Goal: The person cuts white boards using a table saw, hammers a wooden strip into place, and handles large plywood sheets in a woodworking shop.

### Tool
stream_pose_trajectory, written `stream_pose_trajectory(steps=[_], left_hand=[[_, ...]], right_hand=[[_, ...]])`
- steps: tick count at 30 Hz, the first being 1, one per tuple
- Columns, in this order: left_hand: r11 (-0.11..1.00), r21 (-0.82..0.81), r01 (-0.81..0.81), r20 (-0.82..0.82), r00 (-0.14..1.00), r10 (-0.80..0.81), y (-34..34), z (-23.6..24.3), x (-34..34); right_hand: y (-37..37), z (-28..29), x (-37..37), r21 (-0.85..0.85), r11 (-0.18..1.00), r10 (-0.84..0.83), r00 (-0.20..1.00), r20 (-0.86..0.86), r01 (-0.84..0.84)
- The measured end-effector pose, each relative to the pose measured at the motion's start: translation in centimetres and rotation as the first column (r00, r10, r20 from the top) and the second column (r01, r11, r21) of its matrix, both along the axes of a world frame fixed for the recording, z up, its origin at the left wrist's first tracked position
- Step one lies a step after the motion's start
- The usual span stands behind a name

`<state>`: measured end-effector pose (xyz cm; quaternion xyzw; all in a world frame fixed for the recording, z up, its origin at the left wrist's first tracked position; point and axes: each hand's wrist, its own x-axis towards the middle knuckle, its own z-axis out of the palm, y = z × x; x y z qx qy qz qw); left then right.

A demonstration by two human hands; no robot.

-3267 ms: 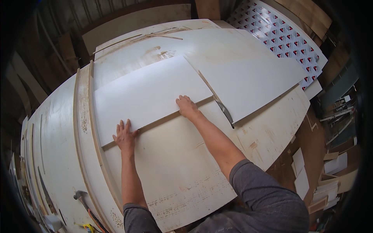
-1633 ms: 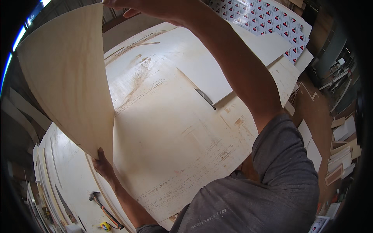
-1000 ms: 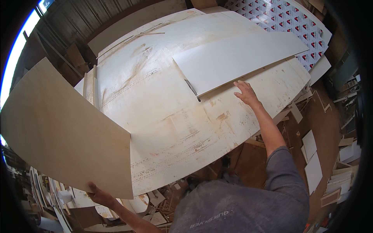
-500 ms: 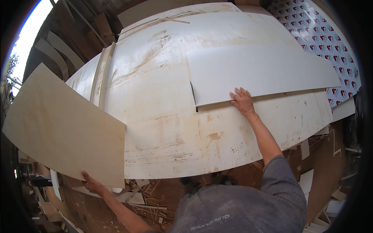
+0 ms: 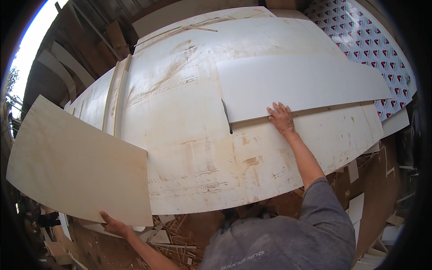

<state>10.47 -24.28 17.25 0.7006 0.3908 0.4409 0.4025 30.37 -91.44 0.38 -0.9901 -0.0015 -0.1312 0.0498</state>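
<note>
My left hand (image 5: 115, 226) grips a pale plywood sheet (image 5: 81, 166) at its near edge, thumb on top and the other fingers hidden beneath. The sheet's right part overlaps the left end of a big stained white board (image 5: 180, 148), while its left part juts out past it. On that board lies a smaller clean white panel (image 5: 301, 83). My right hand (image 5: 282, 119) rests on this panel's near edge, fingers spread over the top face. A thin black strip (image 5: 227, 116) sits along the panel's left end.
A raised wooden strip (image 5: 116, 96) crosses the board at left. Thin slats (image 5: 198, 29) lie at its far side. A sheet with a printed pattern (image 5: 364, 40) is at far right. Wood offcuts (image 5: 173, 238) litter the brown floor below, and curved panels (image 5: 58, 67) stand at far left.
The plywood sheet's far left side has dropped lower, with my left hand still at its near edge. My right hand stays on the white panel. The whole view has shifted slightly.
</note>
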Motion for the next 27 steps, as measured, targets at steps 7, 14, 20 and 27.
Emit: stream_pose_trajectory(steps=[7, 14, 20, 27], left_hand=[[0.998, 0.06, 0.024, -0.026, 0.999, -0.022, -1.2, 2.3, 1.4], [0.984, 0.058, 0.171, 0.02, 0.985, -0.172, 0.9, 1.9, 0.9], [0.981, 0.02, 0.192, 0.059, 0.979, -0.193, 0.5, 1.5, 1.2], [0.989, 0.005, 0.145, 0.123, 0.982, -0.144, 0.4, 1.5, 1.0]], right_hand=[[0.7, -0.5, -0.5, -0.085, 0.984, -0.165, 0.98, -0.115, 0.155], [0.8, -0.7, -0.6, -0.13, 0.977, -0.186, 0.976, -0.116, 0.17], [-0.5, -1.8, -0.6, -0.167, 0.972, -0.169, 0.986, -0.015, 0.164], [-0.9, -0.9, 1.9, -0.12, 0.97, -0.214, 0.977, -0.018, 0.211]])
